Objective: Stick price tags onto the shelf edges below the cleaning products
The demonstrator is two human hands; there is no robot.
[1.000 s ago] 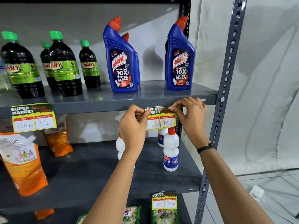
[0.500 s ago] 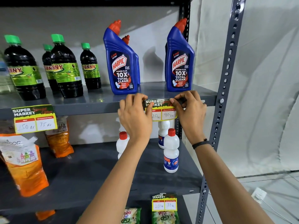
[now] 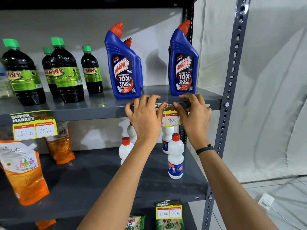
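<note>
A yellow and green price tag [image 3: 172, 119] reading 90 Rs sits against the front edge of the grey upper shelf [image 3: 93, 112], below the blue Harpic bottles [image 3: 123, 70]. My left hand [image 3: 144, 117] covers the tag's left half, thumb pressing its top strip. My right hand [image 3: 193, 113] presses the top right corner, fingers curled over the shelf lip. Another tag [image 3: 34, 124], marked 150 and 75 Rs, hangs from the same edge below the black Sunny bottles [image 3: 66, 73]. A third tag [image 3: 169, 210] hangs from the lower shelf edge.
White bottles with red caps [image 3: 175, 156] stand on the middle shelf behind my arms. Orange refill pouches [image 3: 23, 170] lean at the left. A perforated grey upright [image 3: 230, 83] frames the right side, with white sheeting beyond it. Green packets [image 3: 135, 222] lie at the bottom.
Both hands lifted the 90 Rs tag from below the shelf edge up onto it. The fingers now press its top strip against the lip.
</note>
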